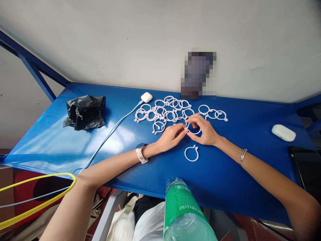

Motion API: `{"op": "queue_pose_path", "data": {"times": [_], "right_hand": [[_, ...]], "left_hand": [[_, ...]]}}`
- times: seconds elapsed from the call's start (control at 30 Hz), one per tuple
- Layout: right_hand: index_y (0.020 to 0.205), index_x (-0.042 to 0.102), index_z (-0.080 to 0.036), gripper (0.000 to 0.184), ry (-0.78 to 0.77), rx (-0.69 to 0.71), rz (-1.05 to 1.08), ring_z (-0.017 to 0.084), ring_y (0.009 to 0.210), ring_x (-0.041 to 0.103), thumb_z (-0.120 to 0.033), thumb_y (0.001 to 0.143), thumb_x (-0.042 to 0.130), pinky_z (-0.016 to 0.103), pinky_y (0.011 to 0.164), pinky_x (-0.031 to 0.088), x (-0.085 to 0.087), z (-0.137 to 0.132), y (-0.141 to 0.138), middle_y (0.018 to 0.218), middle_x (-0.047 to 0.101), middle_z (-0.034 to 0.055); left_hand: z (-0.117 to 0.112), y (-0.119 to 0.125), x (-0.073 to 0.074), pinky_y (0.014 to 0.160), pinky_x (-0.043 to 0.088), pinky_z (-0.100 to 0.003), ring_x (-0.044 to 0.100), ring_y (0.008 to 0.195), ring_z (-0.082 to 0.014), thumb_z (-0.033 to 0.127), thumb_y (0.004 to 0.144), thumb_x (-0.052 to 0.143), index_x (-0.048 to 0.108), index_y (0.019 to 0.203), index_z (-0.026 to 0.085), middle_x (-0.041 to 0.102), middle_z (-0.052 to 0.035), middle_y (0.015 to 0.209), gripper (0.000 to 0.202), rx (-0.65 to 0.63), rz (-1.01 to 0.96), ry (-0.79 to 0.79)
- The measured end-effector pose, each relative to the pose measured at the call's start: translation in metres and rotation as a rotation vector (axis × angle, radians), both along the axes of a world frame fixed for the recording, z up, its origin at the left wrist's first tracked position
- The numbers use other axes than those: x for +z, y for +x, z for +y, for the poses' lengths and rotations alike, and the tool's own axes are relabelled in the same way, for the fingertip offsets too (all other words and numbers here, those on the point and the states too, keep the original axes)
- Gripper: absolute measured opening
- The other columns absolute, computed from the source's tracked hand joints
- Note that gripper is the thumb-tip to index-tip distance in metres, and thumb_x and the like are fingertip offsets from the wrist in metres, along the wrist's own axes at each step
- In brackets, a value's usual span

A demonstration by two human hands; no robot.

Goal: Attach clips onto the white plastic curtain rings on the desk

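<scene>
On the near side of the ring pile (164, 115), the left hand (172, 136) pinches a white ring (195, 133) by its tab end while the right hand (204, 131) curls thumb and fingers round the loop. It looks light, smooth and fairly stiff, probably best held by the loop, the tabs likely more fragile; a loose ring (192, 160) lies on that same near side, apart from the pile

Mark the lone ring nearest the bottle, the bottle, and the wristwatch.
Lone ring (192, 160): head view, lower rim.
Bottle (183, 202): head view, green label.
Wristwatch (139, 146): head view, dial.
</scene>
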State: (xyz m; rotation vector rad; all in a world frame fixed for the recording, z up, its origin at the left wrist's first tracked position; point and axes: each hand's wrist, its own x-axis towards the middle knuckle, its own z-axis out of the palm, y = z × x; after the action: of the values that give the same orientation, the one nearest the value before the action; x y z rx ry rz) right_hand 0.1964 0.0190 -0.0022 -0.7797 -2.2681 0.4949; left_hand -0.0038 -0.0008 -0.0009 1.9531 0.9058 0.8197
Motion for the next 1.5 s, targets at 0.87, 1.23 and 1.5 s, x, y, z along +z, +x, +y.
{"op": "queue_pose_path", "data": {"times": [0.87,1.23,1.5], "right_hand": [[0.117,0.048,-0.024,0.038,-0.045,0.064,-0.021,0.022,0.094,0.062,-0.021,0.081,0.057,0.032,0.068,0.057,0.0046,-0.0005,-0.0007,0.107,0.060,0.0083],[0.118,0.048,-0.023,0.038,-0.041,0.073,-0.026,0.021,0.090,0.061,-0.022,0.082,0.058,0.031,0.066,0.055,0.0020,0.0003,-0.0010,0.106,0.060,0.0082],[0.117,0.049,-0.023,0.035,-0.045,0.072,-0.047,0.020,0.088,0.061,-0.023,0.083,0.057,0.031,0.069,0.055,0.0024,0.0001,-0.0012,0.104,0.061,0.0071]], "left_hand": [[-0.0003,-0.0004,0.0007,0.065,0.043,-0.025,0.053,0.067,-0.0130,0.042,0.100,0.036,0.055,0.081,0.016,0.060,-0.0038,0.078,0.038,-0.063,0.051,0.044],[0.0000,-0.0002,-0.0003,0.066,0.042,-0.025,0.053,0.067,-0.0124,0.036,0.100,0.038,0.054,0.080,0.015,0.060,-0.0031,0.077,0.033,-0.059,0.030,0.036],[0.0005,-0.0006,-0.0003,0.063,0.042,-0.025,0.052,0.064,-0.0122,0.038,0.099,0.037,0.053,0.078,0.016,0.059,-0.0027,0.075,0.035,-0.053,0.054,0.035]]}}
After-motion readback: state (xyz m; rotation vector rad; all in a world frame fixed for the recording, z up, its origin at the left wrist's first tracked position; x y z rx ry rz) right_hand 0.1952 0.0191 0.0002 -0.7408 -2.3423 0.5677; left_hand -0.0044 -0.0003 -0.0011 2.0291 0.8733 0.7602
